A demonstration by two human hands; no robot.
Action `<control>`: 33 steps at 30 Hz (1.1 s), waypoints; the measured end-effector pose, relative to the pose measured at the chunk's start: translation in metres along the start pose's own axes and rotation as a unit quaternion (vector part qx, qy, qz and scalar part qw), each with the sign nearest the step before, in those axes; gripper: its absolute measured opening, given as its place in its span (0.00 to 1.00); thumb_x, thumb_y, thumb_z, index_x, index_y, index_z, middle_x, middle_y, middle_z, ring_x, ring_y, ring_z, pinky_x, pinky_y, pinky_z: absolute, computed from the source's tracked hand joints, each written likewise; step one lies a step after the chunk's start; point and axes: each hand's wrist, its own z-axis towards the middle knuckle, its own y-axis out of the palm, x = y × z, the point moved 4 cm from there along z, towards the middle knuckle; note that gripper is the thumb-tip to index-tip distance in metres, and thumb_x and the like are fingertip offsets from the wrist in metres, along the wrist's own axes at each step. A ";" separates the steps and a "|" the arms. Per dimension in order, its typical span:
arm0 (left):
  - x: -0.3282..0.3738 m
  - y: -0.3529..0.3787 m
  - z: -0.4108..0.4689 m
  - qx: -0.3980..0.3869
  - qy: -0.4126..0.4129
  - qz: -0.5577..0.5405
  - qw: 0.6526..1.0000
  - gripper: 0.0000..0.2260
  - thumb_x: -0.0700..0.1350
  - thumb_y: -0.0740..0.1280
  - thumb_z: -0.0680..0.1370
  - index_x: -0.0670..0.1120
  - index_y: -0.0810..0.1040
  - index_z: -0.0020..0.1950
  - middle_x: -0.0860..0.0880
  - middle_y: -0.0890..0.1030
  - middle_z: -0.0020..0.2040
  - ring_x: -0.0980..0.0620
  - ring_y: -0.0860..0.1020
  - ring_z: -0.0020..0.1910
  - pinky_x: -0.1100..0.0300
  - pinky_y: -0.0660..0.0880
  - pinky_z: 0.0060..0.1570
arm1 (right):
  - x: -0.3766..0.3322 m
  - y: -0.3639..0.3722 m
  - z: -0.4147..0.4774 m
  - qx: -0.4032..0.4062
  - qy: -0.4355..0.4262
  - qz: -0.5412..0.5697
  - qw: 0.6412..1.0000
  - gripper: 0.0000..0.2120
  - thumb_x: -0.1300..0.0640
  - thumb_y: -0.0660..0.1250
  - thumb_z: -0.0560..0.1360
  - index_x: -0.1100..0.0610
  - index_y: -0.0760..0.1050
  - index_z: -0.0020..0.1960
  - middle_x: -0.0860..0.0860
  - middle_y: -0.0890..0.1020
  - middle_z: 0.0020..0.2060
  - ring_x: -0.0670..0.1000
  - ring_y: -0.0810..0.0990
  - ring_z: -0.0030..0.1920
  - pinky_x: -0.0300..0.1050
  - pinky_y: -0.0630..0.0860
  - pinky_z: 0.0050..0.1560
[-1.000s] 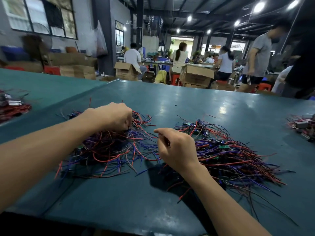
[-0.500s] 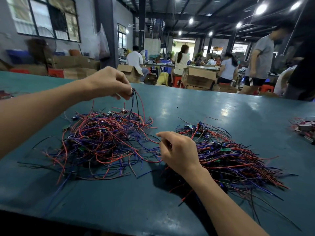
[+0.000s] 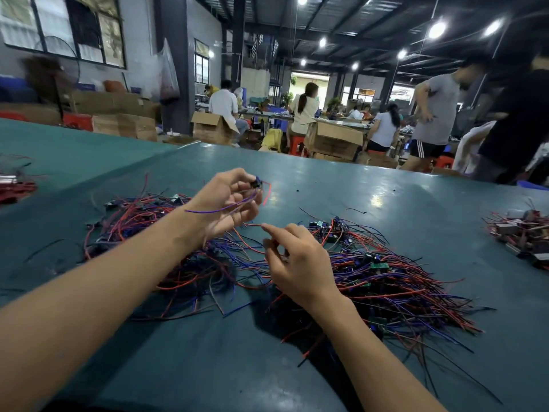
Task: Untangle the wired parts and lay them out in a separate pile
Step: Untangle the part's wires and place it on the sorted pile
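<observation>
Teal tabletop (image 3: 386,203) fills a workshop, with seated workers and cardboard boxes (image 3: 332,138) behind it. At the far left edge lies a small heap of red wiring (image 3: 15,188). Next comes the tangled pile (image 3: 133,221) of red, blue and black wired parts. Above its right side the left hand (image 3: 225,200) is raised off the table, fingertips pinching one wired part (image 3: 256,183), a small dark component whose purple and red leads trail across the palm. The right hand (image 3: 300,263) hovers low between the piles, forefinger out, other fingers curled; whether it holds a wire I cannot tell. Beyond it lies the second pile (image 3: 386,278), then scattered components (image 3: 523,233).
</observation>
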 end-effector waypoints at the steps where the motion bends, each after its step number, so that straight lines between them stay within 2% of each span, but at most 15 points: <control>1: -0.015 -0.002 0.002 -0.001 -0.018 -0.023 1.000 0.05 0.42 0.65 0.79 0.40 0.75 0.47 0.45 0.79 0.34 0.54 0.78 0.29 0.65 0.76 0.27 | 0.000 0.000 0.001 0.012 -0.004 -0.011 1.000 0.14 0.56 0.70 0.76 0.56 0.83 0.61 0.51 0.81 0.42 0.55 0.79 0.46 0.48 0.77 0.41; 5: -0.061 -0.011 0.008 0.013 -0.037 -0.077 0.996 0.05 0.42 0.70 0.75 0.41 0.78 0.46 0.47 0.80 0.35 0.55 0.80 0.29 0.65 0.79 0.29 | 0.005 -0.002 0.004 0.052 0.000 -0.019 0.998 0.10 0.57 0.68 0.79 0.62 0.82 0.55 0.57 0.81 0.41 0.60 0.78 0.45 0.54 0.77 0.45; 8: -0.075 -0.013 0.007 -0.003 -0.007 -0.050 0.999 0.05 0.45 0.72 0.70 0.44 0.84 0.41 0.47 0.83 0.38 0.54 0.82 0.32 0.63 0.80 0.32 | 0.010 -0.005 0.004 0.066 -0.001 -0.017 0.998 0.08 0.60 0.68 0.79 0.61 0.83 0.53 0.57 0.82 0.38 0.61 0.78 0.41 0.54 0.77 0.43; 11: -0.075 -0.011 0.002 -0.030 0.019 -0.035 0.999 0.04 0.45 0.72 0.72 0.46 0.86 0.39 0.48 0.85 0.39 0.55 0.83 0.35 0.63 0.78 0.31 | 0.013 -0.007 0.006 0.084 0.022 0.007 0.996 0.08 0.62 0.71 0.76 0.60 0.84 0.54 0.55 0.84 0.40 0.59 0.80 0.40 0.52 0.78 0.45; 13: -0.072 -0.010 -0.001 -0.039 0.028 -0.029 0.998 0.05 0.45 0.72 0.72 0.46 0.85 0.39 0.49 0.85 0.38 0.55 0.83 0.34 0.63 0.77 0.28 | 0.014 -0.008 0.007 0.090 0.049 0.038 0.994 0.10 0.60 0.73 0.75 0.61 0.85 0.55 0.54 0.87 0.45 0.56 0.83 0.44 0.50 0.79 0.50; 15: -0.072 -0.010 -0.003 -0.040 0.031 -0.015 0.999 0.05 0.46 0.72 0.72 0.47 0.85 0.38 0.49 0.85 0.39 0.56 0.83 0.34 0.63 0.77 0.28 | 0.016 -0.008 0.008 0.062 0.076 0.075 0.992 0.14 0.59 0.74 0.75 0.61 0.84 0.59 0.52 0.87 0.52 0.51 0.84 0.49 0.45 0.78 0.57; 18: -0.073 -0.009 -0.004 -0.055 0.043 -0.003 0.998 0.03 0.45 0.73 0.73 0.47 0.84 0.44 0.43 0.85 0.49 0.52 0.83 0.40 0.60 0.78 0.30 | 0.021 -0.009 0.008 0.036 0.111 0.124 0.985 0.17 0.61 0.75 0.74 0.59 0.82 0.62 0.49 0.86 0.48 0.43 0.81 0.44 0.39 0.77 0.52; 20: -0.072 -0.009 -0.004 -0.050 0.049 0.006 0.998 0.05 0.47 0.73 0.72 0.47 0.83 0.46 0.41 0.84 0.51 0.50 0.82 0.43 0.59 0.77 0.31 | 0.024 -0.010 0.008 0.026 0.137 0.163 0.977 0.17 0.59 0.75 0.74 0.56 0.82 0.63 0.45 0.85 0.44 0.40 0.79 0.40 0.36 0.75 0.48; 22: -0.070 -0.008 -0.005 -0.049 0.054 0.024 0.997 0.05 0.48 0.75 0.69 0.49 0.84 0.43 0.46 0.84 0.44 0.52 0.81 0.41 0.59 0.77 0.30 | 0.026 -0.008 0.008 0.024 0.152 0.223 0.963 0.17 0.57 0.76 0.75 0.54 0.82 0.63 0.47 0.84 0.41 0.42 0.78 0.39 0.38 0.75 0.45; 24: -0.068 -0.006 -0.007 -0.060 0.062 0.047 0.995 0.07 0.48 0.76 0.67 0.49 0.85 0.42 0.48 0.82 0.39 0.53 0.81 0.38 0.59 0.78 0.31 | 0.027 -0.010 0.010 0.058 0.163 0.295 0.940 0.12 0.59 0.75 0.75 0.58 0.85 0.58 0.52 0.85 0.41 0.45 0.81 0.41 0.42 0.77 0.46; 26: -0.068 -0.005 -0.008 -0.068 0.072 0.062 0.993 0.06 0.46 0.75 0.67 0.48 0.85 0.43 0.46 0.81 0.39 0.53 0.81 0.38 0.58 0.78 0.31 | 0.031 -0.010 0.012 0.079 0.187 0.346 0.916 0.05 0.59 0.74 0.77 0.60 0.87 0.51 0.48 0.86 0.37 0.43 0.81 0.37 0.36 0.77 0.43; 27: -0.068 -0.005 -0.008 -0.072 0.078 0.067 0.992 0.05 0.45 0.73 0.69 0.47 0.85 0.43 0.45 0.81 0.40 0.52 0.81 0.38 0.57 0.79 0.32 | 0.033 -0.009 0.013 0.080 0.207 0.358 0.907 0.05 0.57 0.74 0.77 0.59 0.87 0.46 0.45 0.84 0.33 0.41 0.79 0.34 0.33 0.74 0.39; 29: -0.067 -0.004 -0.010 -0.087 0.091 0.077 0.989 0.05 0.43 0.72 0.70 0.46 0.86 0.44 0.44 0.81 0.39 0.52 0.81 0.37 0.57 0.79 0.32 | 0.038 -0.009 0.014 0.080 0.257 0.387 0.882 0.09 0.54 0.74 0.77 0.57 0.86 0.40 0.46 0.81 0.29 0.43 0.74 0.30 0.34 0.71 0.34; 33: -0.069 0.000 -0.012 -0.103 0.092 0.089 0.986 0.08 0.42 0.72 0.71 0.42 0.85 0.49 0.43 0.80 0.39 0.51 0.79 0.38 0.56 0.79 0.33 | 0.042 -0.010 0.014 0.044 0.313 0.453 0.834 0.10 0.55 0.75 0.75 0.61 0.85 0.39 0.52 0.80 0.31 0.49 0.72 0.31 0.40 0.69 0.31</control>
